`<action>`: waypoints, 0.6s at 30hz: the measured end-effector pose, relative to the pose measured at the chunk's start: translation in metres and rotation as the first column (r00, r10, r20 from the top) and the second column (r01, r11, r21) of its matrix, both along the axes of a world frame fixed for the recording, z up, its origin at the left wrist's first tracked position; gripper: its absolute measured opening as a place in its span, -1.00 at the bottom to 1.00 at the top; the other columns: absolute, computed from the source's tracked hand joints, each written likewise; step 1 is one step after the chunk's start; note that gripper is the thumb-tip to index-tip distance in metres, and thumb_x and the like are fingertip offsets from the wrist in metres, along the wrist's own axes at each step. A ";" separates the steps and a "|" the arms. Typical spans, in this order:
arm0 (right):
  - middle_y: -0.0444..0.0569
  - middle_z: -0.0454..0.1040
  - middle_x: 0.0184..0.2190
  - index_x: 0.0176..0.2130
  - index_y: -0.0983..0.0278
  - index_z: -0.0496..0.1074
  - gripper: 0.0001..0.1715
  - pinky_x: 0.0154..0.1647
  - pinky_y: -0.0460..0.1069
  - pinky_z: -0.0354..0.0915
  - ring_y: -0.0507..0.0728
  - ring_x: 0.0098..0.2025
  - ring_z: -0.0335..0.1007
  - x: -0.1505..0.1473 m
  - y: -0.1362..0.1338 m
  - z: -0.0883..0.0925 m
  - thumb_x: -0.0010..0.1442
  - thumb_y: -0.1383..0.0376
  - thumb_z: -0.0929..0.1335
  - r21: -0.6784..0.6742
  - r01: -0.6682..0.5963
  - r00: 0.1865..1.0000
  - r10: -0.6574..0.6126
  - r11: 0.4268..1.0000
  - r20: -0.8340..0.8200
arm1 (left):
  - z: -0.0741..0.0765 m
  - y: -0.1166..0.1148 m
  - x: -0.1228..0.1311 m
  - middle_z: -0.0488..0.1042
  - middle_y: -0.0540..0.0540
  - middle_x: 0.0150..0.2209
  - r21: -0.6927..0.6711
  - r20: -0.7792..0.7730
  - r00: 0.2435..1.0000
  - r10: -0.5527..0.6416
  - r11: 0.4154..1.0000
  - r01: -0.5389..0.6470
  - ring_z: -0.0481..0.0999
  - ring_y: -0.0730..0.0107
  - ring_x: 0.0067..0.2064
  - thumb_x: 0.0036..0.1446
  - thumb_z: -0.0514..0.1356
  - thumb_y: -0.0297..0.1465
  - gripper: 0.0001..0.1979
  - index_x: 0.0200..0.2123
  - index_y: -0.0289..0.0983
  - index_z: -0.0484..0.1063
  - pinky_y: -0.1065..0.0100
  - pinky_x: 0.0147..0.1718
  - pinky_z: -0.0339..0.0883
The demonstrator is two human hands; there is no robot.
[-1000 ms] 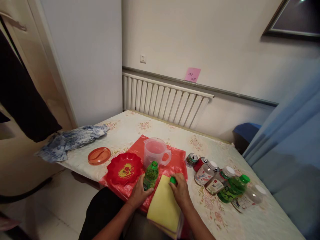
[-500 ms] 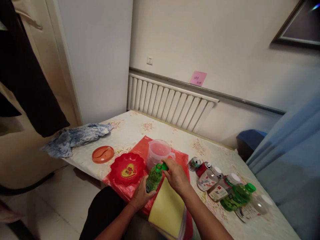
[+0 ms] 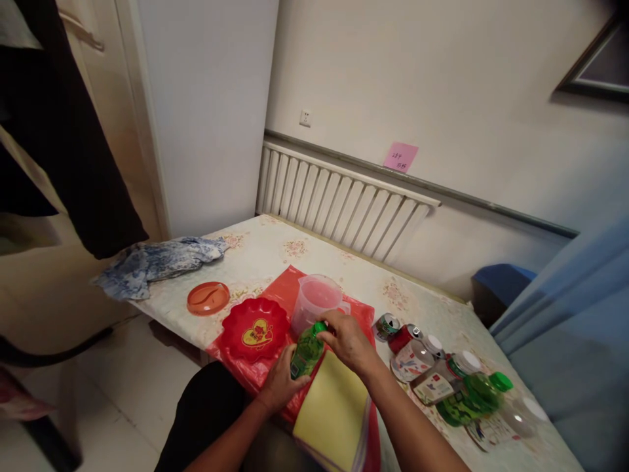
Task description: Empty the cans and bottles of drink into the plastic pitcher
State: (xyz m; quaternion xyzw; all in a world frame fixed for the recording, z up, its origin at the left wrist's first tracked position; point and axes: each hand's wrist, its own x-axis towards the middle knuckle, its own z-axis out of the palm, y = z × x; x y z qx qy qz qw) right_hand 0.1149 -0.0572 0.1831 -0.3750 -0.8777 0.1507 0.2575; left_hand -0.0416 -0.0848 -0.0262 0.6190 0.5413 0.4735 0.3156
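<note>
My left hand (image 3: 284, 380) is wrapped round the body of a small green bottle (image 3: 307, 354), held tilted above a red plastic sheet (image 3: 284, 283). At the bottle's mouth sits a green cap (image 3: 320, 326), pinched by the fingers of my right hand (image 3: 348, 341). Just behind the bottle stands a clear plastic jug (image 3: 318, 298). A red scalloped plate (image 3: 255, 329) with a yellow heart lies to the left. Below my right hand is a yellow-covered book or stack of paper (image 3: 334, 413).
On the right, two cans (image 3: 386, 326) and several bottles (image 3: 472, 398) stand or lean in a row. An orange lid (image 3: 208, 298) and a blue-and-white cloth (image 3: 167, 262) lie on the left of the flowered table (image 3: 344, 262). A radiator (image 3: 339, 200) runs behind.
The green cap, held beside the bottle's open mouth before, is now on the mouth. The view has shifted slightly, and both hands stay close together.
</note>
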 end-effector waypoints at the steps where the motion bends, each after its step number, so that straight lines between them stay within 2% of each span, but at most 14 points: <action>1: -0.06 0.53 -0.30 -0.18 0.23 0.48 -0.76 -0.26 -0.04 0.24 0.11 -0.29 0.42 -0.001 0.000 0.002 0.11 0.45 0.39 0.008 -0.018 1.000 0.017 1.000 0.025 | 0.000 0.000 0.000 0.39 -0.23 0.03 -0.001 -0.001 1.000 0.001 1.000 -0.001 0.39 0.07 0.08 -0.10 0.30 -0.39 -0.35 0.10 -0.31 0.21 0.06 0.11 0.25; 4: -0.02 0.54 -0.26 -0.16 0.24 0.49 -0.76 -0.18 -0.02 0.25 0.15 -0.20 0.42 -0.002 0.000 0.008 0.14 0.45 0.38 0.044 -0.060 0.995 0.056 0.997 0.088 | 0.000 0.000 0.000 0.39 -0.22 0.02 -0.001 -0.002 1.000 0.002 1.000 -0.002 0.40 0.07 0.08 -0.09 0.30 -0.38 -0.35 0.10 -0.31 0.22 0.06 0.10 0.25; 10: -0.03 0.52 -0.29 -0.21 0.27 0.48 -0.84 -0.20 -0.03 0.24 0.13 -0.23 0.40 -0.005 -0.002 0.011 0.16 0.45 0.38 0.064 -0.083 0.985 0.072 0.995 0.159 | 0.000 -0.001 0.000 0.41 -0.18 0.01 -0.003 0.013 1.000 -0.005 1.000 0.005 0.41 0.09 0.07 -0.10 0.30 -0.38 -0.38 0.09 -0.26 0.24 0.09 0.09 0.27; 18: -0.01 0.53 -0.29 -0.21 0.28 0.49 -0.81 -0.19 -0.02 0.27 0.14 -0.22 0.42 -0.008 -0.004 0.009 0.14 0.46 0.40 0.076 -0.041 0.992 0.032 0.996 0.123 | 0.006 0.003 -0.002 0.44 -0.15 -0.04 -0.016 0.049 0.998 -0.042 0.999 0.042 0.44 0.09 0.02 -0.11 0.31 -0.40 -0.40 0.06 -0.26 0.27 0.08 0.04 0.31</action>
